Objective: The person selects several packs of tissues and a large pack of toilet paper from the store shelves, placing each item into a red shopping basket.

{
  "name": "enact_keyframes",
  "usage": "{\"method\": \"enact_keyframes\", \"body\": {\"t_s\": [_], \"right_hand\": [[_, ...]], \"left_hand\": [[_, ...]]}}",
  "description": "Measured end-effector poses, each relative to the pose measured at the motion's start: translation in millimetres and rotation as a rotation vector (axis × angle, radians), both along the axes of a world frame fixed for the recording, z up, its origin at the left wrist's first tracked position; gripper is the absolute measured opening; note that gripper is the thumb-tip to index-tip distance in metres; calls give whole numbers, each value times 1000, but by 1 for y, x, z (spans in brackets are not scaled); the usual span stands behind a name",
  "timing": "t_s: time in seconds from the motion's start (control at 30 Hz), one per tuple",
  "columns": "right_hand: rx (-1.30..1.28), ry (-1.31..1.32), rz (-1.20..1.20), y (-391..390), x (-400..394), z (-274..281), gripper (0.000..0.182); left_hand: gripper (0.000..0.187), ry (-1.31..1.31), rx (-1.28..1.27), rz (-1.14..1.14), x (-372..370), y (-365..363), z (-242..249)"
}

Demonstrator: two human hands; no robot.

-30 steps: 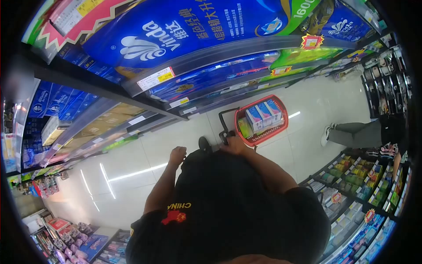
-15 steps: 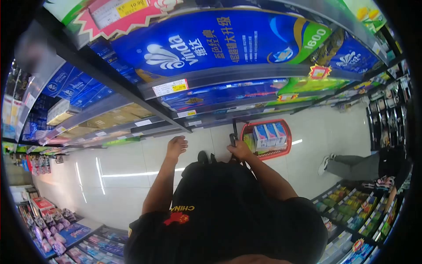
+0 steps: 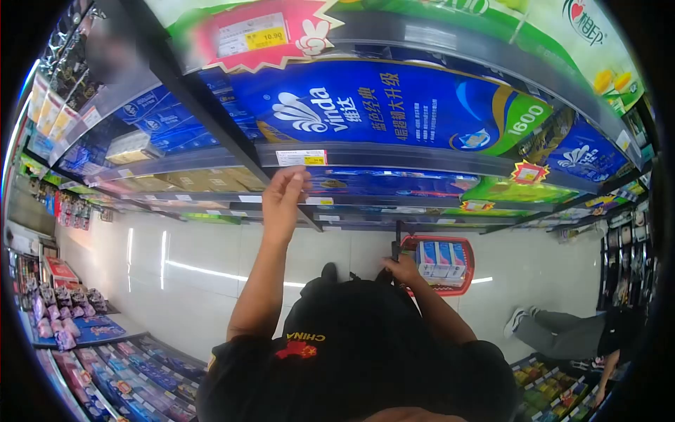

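My left hand (image 3: pixel 283 200) is raised to the shelf edge, fingers loosely bent and holding nothing. Its fingertips are right at the lower edge of a white and yellow price tag (image 3: pixel 301 157). Above that tag lies a large blue Vinda tissue pack (image 3: pixel 394 105) marked 1600. Low on the right, my right hand (image 3: pixel 401 270) is closed round the black handle (image 3: pixel 395 252) of a red shopping basket (image 3: pixel 467 264). White boxes with blue and pink panels (image 3: pixel 441 259) sit inside the basket.
A pink starburst price sign (image 3: pixel 264 35) hangs from the shelf above. Green packs (image 3: pixel 517 190) fill part of the lower shelf. To the right, a person in grey trousers (image 3: pixel 562 332) stands near low display racks. More racks (image 3: pixel 144 376) line the aisle behind me.
My left hand has risen from over the floor to the shelf's price tag. The view has shifted, so the shelves and basket appear lower; my right hand keeps hold of the basket handle.
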State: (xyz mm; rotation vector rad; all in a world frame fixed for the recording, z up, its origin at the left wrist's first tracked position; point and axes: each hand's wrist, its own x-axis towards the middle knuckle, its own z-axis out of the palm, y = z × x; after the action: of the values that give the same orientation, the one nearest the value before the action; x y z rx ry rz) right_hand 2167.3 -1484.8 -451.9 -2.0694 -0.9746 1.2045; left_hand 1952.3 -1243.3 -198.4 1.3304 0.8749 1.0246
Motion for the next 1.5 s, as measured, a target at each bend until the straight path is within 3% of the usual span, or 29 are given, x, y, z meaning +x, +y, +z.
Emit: {"method": "enact_keyframes", "body": {"t_s": [0.17, 0.23, 0.33, 0.43, 0.53, 0.6, 0.67, 0.73, 0.9, 0.97, 1.2, 1.3, 1.33, 1.47, 1.5], "right_hand": [[63, 8, -96, -15, 18, 7, 42], [118, 46, -136, -17, 22, 18, 43], [29, -138, -163, -14, 28, 30, 47], [294, -296, -260, -7, 29, 62, 42], [514, -215, -401, 8, 75, 67, 23], [783, -270, -515, 24, 93, 134, 15], [866, -524, -576, 33, 119, 199, 10], [1069, -647, -665, 36, 144, 248, 14], [1221, -817, -755, 48, 158, 348, 32], [1250, -643, -750, 56, 173, 355, 41], [1130, -427, -663, 82, 200, 379, 54], [1134, -286, -738, 96, 192, 389, 54], [1172, -100, -766, 101, 190, 393, 54], [1251, -4, -748, 107, 184, 395, 49], [1244, -83, -710, 104, 195, 386, 47]], "left_hand": [[34, 6, 305, 197, 1, 1, 55], [47, 29, 487, 215, 3, 7, 64], [59, 69, 676, 295, 9, 10, 80], [60, 77, 703, 355, 18, 9, 101], [64, 74, 748, 398, 20, 18, 112], [65, 51, 762, 417, 22, 26, 119], [65, 11, 743, 423, 25, 32, 126], [66, -31, 709, 407, 28, 38, 127], [64, -164, 672, 386, 37, 50, 130], [63, -139, 698, 392, 37, 59, 126], [57, -113, 541, 380, 42, 69, 139], [52, -163, 470, 357, 45, 70, 140], [52, -173, 484, 357, 45, 70, 139], [50, -160, 523, 385, 44, 64, 135], [50, -143, 539, 398, 43, 62, 135]]}}
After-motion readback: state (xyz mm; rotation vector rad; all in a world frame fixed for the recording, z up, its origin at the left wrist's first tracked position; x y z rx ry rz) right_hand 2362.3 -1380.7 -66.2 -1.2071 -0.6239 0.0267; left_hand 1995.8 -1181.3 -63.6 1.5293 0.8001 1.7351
